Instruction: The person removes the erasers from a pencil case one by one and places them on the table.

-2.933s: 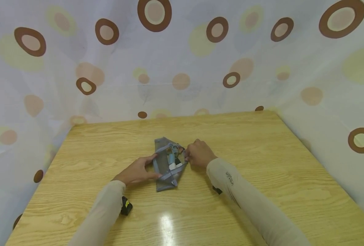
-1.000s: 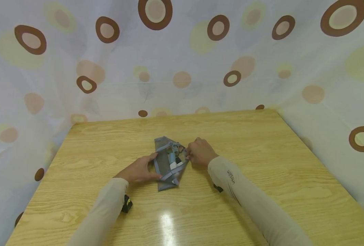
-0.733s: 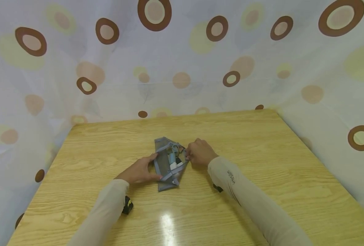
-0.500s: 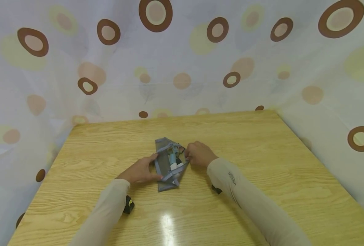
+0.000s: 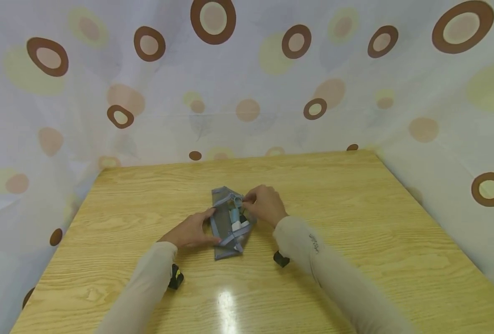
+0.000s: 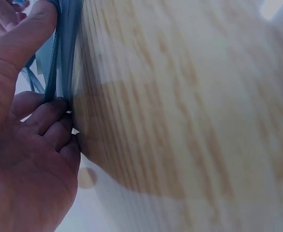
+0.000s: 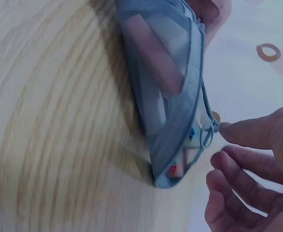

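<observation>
A grey-blue mesh zipper pouch [image 5: 222, 222] lies on the table, its zipper undone and its mouth gaping. My left hand [image 5: 190, 230] grips the pouch's near-left side, thumb and fingers spread along the zippered edge; in the left wrist view that hand [image 6: 30, 125] is close up against the zipper tape [image 6: 68, 48]. Inside show a light-blue stick-like item [image 5: 235, 215], white pieces [image 5: 236, 226] and, through the mesh, a pink bar [image 7: 153, 55]. My right hand [image 5: 267, 204] is at the far-right rim, thumb tip right by a small ring-shaped pull [image 7: 208, 136], fingers apart.
The wood-grain table [image 5: 334, 185] stretches out around the pouch. Behind and at both sides hangs a white sheet [image 5: 247, 83] with brown, peach and yellow circles. A dark wrist device [image 5: 281, 259] sits under the right sleeve, another [image 5: 176, 277] by the left.
My right hand has let go of the pouch's right edge and moved left over the opening, to the ring. The left hand and the pouch have stayed nearly still.
</observation>
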`<state>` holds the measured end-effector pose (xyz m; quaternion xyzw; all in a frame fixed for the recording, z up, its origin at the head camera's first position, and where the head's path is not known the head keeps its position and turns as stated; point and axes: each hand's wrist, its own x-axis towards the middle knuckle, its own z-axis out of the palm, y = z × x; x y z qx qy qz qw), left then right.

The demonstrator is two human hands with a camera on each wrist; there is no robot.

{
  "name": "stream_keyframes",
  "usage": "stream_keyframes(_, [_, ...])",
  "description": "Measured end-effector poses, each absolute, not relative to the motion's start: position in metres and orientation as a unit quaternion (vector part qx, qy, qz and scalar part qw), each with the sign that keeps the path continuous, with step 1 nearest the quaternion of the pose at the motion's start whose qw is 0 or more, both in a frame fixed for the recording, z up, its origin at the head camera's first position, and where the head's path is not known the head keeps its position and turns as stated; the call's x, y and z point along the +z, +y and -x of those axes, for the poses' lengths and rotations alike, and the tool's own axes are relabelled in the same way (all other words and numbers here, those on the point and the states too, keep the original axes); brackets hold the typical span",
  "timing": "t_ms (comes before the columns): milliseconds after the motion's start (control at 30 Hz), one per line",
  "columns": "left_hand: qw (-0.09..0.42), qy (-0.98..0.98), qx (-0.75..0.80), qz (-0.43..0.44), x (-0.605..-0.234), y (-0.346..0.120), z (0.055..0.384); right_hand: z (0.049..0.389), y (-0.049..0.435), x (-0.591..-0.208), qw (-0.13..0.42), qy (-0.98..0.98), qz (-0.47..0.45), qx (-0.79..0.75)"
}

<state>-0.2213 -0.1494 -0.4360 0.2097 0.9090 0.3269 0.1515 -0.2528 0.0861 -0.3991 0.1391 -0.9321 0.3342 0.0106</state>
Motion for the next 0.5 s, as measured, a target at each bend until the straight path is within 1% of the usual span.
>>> stream_keyframes(233, [0.158,0.912,0.325,-0.193,-0.436,-0.149,0.220,0.250,0.072,-0.401,0.013,-0.954,-0.084,0.288])
stream_keyframes(500, [0.154,0.911,0.327,-0.199,-0.437,-0.148,0.221,0.255,0.068,-0.412,0.016,-0.963,-0.067,0.262])
